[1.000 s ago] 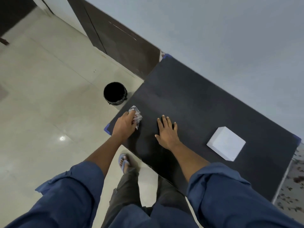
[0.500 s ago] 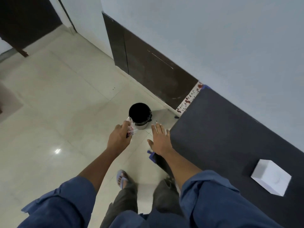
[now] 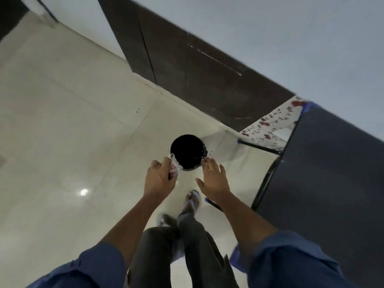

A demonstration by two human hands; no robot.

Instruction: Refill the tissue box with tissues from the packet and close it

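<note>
My left hand [image 3: 159,177] is closed around a crumpled clear plastic packet [image 3: 174,165] with red print, held just left of a round black bin [image 3: 188,150] on the floor. My right hand [image 3: 214,179] hovers flat with fingers spread, empty, at the bin's right rim. The white tissue box is out of view.
The black table [image 3: 324,183] fills the right side, its corner and dark legs [image 3: 264,181] close to my right arm. A flowered cloth [image 3: 270,125] hangs behind it. A dark wooden door panel [image 3: 187,65] lines the wall. Pale floor tiles [image 3: 72,132] spread to the left. My sandalled feet [image 3: 192,201] are below.
I have turned left away from the table; both hands left the tabletop and now sit over the bin. The tissue box slid out of frame to the right.
</note>
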